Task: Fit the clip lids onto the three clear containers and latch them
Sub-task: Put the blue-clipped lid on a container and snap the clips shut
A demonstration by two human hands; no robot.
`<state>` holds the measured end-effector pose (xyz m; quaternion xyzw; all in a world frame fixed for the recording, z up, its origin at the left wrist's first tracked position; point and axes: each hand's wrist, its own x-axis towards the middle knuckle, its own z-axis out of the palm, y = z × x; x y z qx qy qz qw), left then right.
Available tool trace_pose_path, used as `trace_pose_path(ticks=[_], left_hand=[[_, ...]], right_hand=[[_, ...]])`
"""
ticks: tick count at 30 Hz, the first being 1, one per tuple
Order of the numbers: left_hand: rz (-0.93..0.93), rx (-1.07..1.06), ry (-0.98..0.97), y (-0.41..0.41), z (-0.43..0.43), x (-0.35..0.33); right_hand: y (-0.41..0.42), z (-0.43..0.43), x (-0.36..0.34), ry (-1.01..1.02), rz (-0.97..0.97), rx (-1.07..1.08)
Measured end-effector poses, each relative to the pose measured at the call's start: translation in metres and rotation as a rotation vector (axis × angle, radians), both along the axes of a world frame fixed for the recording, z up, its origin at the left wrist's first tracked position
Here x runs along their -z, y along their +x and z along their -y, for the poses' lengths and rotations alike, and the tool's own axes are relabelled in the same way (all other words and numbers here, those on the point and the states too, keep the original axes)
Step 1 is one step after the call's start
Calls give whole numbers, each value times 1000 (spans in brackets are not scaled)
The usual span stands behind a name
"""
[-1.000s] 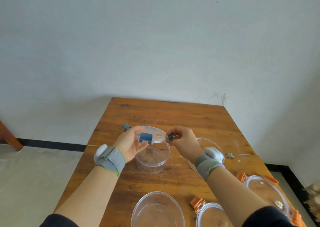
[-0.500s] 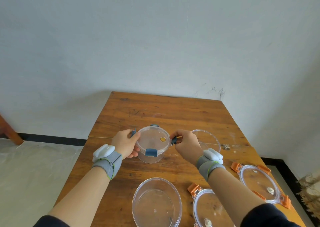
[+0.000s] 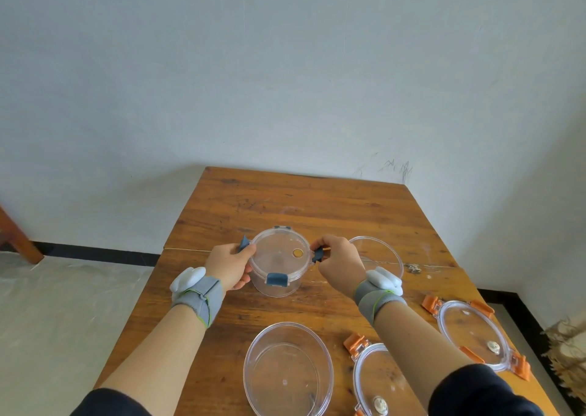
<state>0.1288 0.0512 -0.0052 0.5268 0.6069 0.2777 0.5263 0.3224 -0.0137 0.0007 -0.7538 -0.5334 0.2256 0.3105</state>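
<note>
A small round clear container point(image 3: 279, 284) stands mid-table with a clear lid with blue clips point(image 3: 279, 252) lying on top. My left hand point(image 3: 230, 265) grips its left side, thumb on the left blue clip. My right hand point(image 3: 337, 265) pinches the right blue clip. The front clip hangs down over the wall. A larger open container point(image 3: 287, 371) sits near me. A second open container point(image 3: 385, 257) is partly hidden behind my right wrist. Two clear lids with orange clips lie at right, one near point(image 3: 379, 387), one farther right point(image 3: 475, 336).
The wooden table point(image 3: 301, 203) stands against a pale wall, with bare wood behind the containers. Its right edge runs close to the farther orange-clip lid. A brown wooden piece point(image 3: 16, 238) stands on the floor at far left.
The blue-clip lid came down from above the small container and now rests on its rim. Both hands lowered with it and moved onto the side clips.
</note>
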Motion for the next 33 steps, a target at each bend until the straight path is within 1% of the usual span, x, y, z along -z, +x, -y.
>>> trace_pose_path(ticks=[3, 6, 9, 11, 13, 14, 15, 18, 20, 21, 24, 27, 33], left_hand=[[78, -55, -36, 1, 3, 3], [54, -77, -6, 4, 8, 6], [99, -116, -27, 5, 12, 6], [96, -134, -41, 5, 14, 8], [82, -159, -13, 6, 14, 9], [32, -164, 28, 6, 14, 10], [-69, -162, 92, 6, 13, 12], [-460, -151, 393, 2, 14, 13], [-610, -70, 556, 0, 14, 10], [-644, -19, 596, 0, 14, 8], [-673, 61, 590, 5, 14, 4], [-691, 54, 550, 9, 14, 4], [-588, 41, 481, 5, 7, 4]], right_hand=[[0, 1, 2, -5, 20, 5], [1, 1, 2, -20, 39, 13], [0, -1, -2, -34, 55, 9], [0, -2, -4, -47, 72, 9], [-2, -1, -7, -55, 103, 16], [-3, -1, -8, -46, 117, 27], [-4, 0, -9, -31, 132, 41], [-9, 2, -12, -9, 179, 65], [-15, 2, -11, -35, 186, 58], [-18, 1, -10, -59, 191, 57], [-24, -1, -7, -116, 216, 81], [-26, -2, -8, -122, 187, 137], [-25, -6, -5, -140, 18, 251]])
